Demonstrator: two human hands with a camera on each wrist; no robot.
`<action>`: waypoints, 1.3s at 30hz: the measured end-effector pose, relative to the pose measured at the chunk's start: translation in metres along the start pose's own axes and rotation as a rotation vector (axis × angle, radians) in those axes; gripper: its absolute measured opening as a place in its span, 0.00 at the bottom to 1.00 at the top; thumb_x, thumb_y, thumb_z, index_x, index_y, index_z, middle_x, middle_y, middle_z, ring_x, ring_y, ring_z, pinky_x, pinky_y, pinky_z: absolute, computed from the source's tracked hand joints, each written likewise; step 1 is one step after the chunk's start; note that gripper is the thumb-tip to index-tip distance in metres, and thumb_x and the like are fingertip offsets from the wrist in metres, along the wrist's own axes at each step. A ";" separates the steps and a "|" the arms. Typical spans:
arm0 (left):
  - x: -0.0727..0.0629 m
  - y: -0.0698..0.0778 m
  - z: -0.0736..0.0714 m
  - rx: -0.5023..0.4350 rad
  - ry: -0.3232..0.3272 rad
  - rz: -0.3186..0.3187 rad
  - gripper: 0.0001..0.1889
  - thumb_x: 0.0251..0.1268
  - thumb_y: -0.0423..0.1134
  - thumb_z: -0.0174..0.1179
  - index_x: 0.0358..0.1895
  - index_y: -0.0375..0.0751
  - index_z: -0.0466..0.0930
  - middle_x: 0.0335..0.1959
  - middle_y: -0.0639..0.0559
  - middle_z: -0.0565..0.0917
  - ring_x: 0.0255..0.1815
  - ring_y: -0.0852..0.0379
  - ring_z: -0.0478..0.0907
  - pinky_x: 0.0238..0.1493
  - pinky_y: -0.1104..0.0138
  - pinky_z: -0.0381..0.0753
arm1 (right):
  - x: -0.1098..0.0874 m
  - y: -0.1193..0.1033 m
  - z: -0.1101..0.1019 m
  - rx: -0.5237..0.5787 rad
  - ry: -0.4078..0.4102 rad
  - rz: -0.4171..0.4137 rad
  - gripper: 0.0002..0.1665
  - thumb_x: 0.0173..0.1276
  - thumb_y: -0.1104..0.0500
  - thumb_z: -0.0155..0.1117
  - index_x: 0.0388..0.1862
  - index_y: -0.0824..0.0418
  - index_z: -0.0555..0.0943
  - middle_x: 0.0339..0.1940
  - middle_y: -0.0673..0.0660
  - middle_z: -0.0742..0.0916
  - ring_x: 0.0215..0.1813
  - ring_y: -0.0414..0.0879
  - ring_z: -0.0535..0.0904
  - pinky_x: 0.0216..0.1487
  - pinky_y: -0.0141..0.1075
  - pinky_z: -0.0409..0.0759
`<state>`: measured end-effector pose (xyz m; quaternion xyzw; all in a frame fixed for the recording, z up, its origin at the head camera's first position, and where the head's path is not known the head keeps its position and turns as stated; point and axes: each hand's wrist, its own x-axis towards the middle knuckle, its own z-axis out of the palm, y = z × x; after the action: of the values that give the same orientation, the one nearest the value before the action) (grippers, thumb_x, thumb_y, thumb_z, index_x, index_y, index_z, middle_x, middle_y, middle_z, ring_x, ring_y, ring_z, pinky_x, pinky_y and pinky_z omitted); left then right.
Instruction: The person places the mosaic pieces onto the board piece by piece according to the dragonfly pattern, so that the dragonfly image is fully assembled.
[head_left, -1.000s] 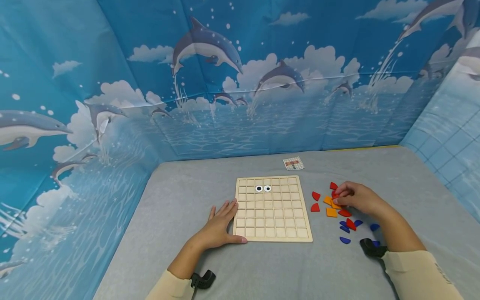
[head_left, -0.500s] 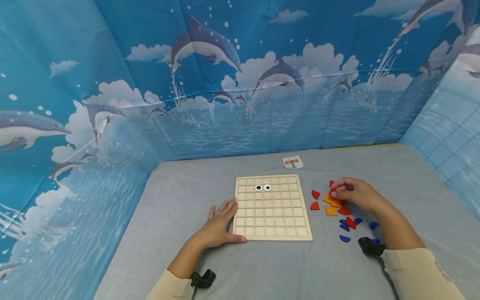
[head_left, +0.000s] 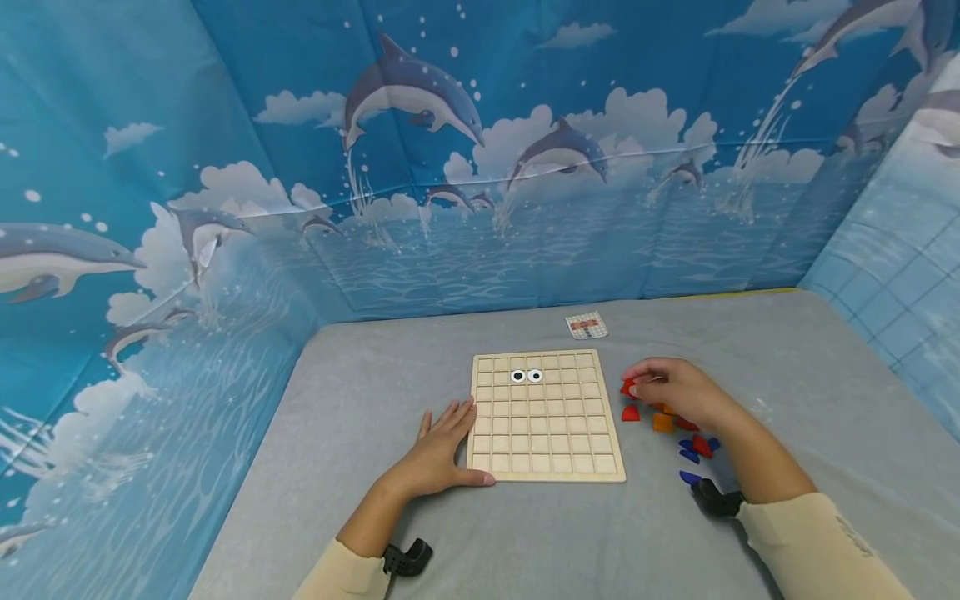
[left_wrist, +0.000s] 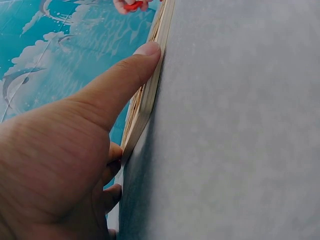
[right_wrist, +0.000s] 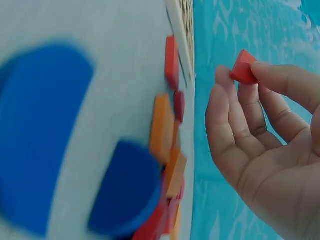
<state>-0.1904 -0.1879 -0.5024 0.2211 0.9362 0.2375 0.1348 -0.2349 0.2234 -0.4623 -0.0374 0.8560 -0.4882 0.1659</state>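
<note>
A pale wooden grid board [head_left: 544, 427] lies flat, with two round eye pieces [head_left: 527, 376] side by side in its upper rows. My left hand [head_left: 437, 457] rests at the board's lower left corner, fingers extended along the left edge and thumb on the near edge. In the right wrist view, my right hand [right_wrist: 270, 130] pinches a red wedge-shaped piece [right_wrist: 244, 68] between thumb and fingertips, raised above the table. From the head, that hand is just right of the board, partly covering loose pieces. Below it lie another red piece [head_left: 631, 413] and an orange square [head_left: 663, 422].
Several blue half-round pieces [head_left: 689, 477] and a red piece [head_left: 702, 446] lie nearer me, beside the right forearm. A small printed card [head_left: 587, 325] sits behind the board. Grey cloth [head_left: 360, 392] covers the table, and a dolphin-print curtain [head_left: 450, 258] rises behind it.
My right hand has moved left from the red and orange pile toward the board, with a red wedge-shaped piece now in its fingertips. My left hand has stayed in place.
</note>
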 end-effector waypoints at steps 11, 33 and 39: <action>0.000 -0.002 0.002 0.011 0.002 0.001 0.63 0.51 0.71 0.69 0.83 0.46 0.44 0.85 0.56 0.43 0.86 0.49 0.37 0.80 0.38 0.30 | 0.014 -0.022 0.023 0.082 -0.070 -0.078 0.26 0.75 0.55 0.62 0.67 0.65 0.75 0.55 0.62 0.84 0.54 0.53 0.84 0.56 0.46 0.85; -0.001 0.000 0.000 0.015 0.009 0.003 0.62 0.51 0.70 0.69 0.83 0.45 0.45 0.85 0.56 0.44 0.86 0.48 0.38 0.80 0.38 0.30 | 0.057 -0.052 0.067 0.037 -0.115 -0.113 0.12 0.72 0.62 0.62 0.52 0.63 0.82 0.40 0.58 0.83 0.40 0.50 0.81 0.43 0.42 0.82; 0.000 -0.001 0.001 0.012 0.008 0.009 0.62 0.51 0.71 0.68 0.83 0.45 0.45 0.85 0.55 0.44 0.86 0.48 0.38 0.80 0.37 0.30 | 0.065 -0.055 0.073 -0.010 -0.130 -0.129 0.13 0.72 0.63 0.63 0.53 0.64 0.83 0.39 0.58 0.84 0.40 0.50 0.83 0.44 0.42 0.84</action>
<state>-0.1902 -0.1884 -0.5033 0.2252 0.9372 0.2335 0.1285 -0.2780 0.1198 -0.4665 -0.1250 0.8416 -0.4903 0.1889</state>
